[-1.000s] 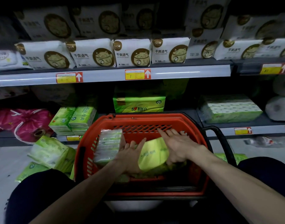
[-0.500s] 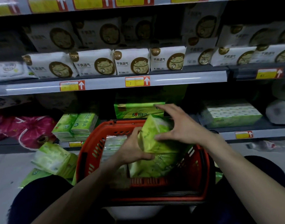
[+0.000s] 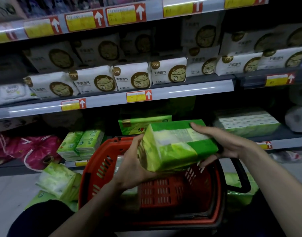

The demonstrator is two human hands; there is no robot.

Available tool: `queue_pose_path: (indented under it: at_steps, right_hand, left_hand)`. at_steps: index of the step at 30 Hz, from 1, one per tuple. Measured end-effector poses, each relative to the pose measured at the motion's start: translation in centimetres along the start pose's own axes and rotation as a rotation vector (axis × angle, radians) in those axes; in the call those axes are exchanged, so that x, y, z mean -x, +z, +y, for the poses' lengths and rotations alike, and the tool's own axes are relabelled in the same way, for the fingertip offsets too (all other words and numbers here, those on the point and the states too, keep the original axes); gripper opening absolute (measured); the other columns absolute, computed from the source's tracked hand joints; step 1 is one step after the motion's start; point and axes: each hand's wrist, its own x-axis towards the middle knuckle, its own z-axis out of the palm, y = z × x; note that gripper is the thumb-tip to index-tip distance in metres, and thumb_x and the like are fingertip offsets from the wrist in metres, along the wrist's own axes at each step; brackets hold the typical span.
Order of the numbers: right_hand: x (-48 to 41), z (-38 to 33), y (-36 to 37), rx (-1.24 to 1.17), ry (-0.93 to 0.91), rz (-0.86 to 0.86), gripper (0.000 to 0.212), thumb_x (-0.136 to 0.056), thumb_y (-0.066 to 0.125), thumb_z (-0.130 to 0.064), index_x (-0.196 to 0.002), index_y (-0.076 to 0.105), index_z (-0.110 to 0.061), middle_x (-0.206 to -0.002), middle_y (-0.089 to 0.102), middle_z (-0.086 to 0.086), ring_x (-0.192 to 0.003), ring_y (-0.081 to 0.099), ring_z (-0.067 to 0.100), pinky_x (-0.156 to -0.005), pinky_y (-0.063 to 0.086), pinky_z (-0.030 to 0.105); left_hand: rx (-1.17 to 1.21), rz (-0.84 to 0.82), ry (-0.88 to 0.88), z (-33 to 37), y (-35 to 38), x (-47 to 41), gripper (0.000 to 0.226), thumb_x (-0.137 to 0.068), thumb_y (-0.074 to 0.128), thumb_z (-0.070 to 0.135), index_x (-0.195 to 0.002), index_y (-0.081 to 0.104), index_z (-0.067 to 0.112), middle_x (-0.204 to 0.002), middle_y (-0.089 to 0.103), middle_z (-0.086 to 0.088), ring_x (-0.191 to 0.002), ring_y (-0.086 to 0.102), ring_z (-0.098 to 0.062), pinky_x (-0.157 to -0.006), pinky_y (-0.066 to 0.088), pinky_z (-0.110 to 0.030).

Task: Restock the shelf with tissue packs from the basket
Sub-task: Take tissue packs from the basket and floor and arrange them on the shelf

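A large green tissue pack [image 3: 177, 144] is held flat above the red basket [image 3: 95, 170], in front of the bottom shelf. My left hand [image 3: 131, 165] grips its near left end from below. My right hand [image 3: 222, 144] clasps its right end, fingers over the top. Another pale pack [image 3: 118, 161] stands inside the basket at the left, mostly hidden by my left hand. On the bottom shelf [image 3: 282, 134] behind lies a matching green pack [image 3: 140, 123].
Small green packs [image 3: 81, 144] stand on the shelf at left beside a pink bag [image 3: 33, 149]. Loose green packs [image 3: 59, 182] lie on the floor left and right of the basket. White cat-logo packs [image 3: 133, 77] fill the shelf above. Pale bundle [image 3: 246, 122] at right.
Both hands lifted the green pack out of the basket and turned it flat, level with the bottom shelf. My view tilted upward.
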Motion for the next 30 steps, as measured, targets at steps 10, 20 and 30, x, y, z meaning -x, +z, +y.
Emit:
queue_pose_path:
  at_steps: [10,20,30]
  right_hand:
    - [4.6,1.8,-4.5,-0.028,-0.329,-0.035,0.082,-0.043,0.102,-0.054,-0.114,0.081,-0.018,-0.123,0.076,0.013,-0.112,0.074,0.029,-0.090,0.062,0.033]
    - [8.4,4.4,-10.5,-0.100,-0.637,0.230,0.041,-0.071,0.077,-0.009,-0.111,0.081,-0.016,-0.117,0.078,0.017,-0.106,0.076,0.032,-0.079,0.062,0.033]
    - [2.8,4.4,-10.8,0.030,-0.528,0.388,0.047,-0.066,0.092,-0.021,-0.109,0.077,-0.009,-0.102,0.082,0.004,-0.098,0.079,0.023,-0.078,0.060,0.024]
  left_hand:
    - [-0.246,0.101,0.318,4.5,2.5,-1.7,0.102,-0.064,0.097,0.031,-0.147,0.038,0.026,-0.145,0.050,-0.002,-0.136,0.052,-0.027,-0.107,0.046,-0.053]
    - [-0.442,-0.072,0.451,9.0,7.9,-9.4,0.114,-0.074,0.089,0.028,-0.159,0.015,0.039,-0.172,0.006,0.010,-0.158,0.019,-0.019,-0.115,0.044,-0.050]
    - [-0.546,-0.053,0.045,3.1,10.6,-14.1,0.119,-0.089,0.072,0.028,-0.151,-0.027,0.055,-0.101,0.077,-0.011,-0.087,0.073,-0.029,-0.083,0.060,-0.044]
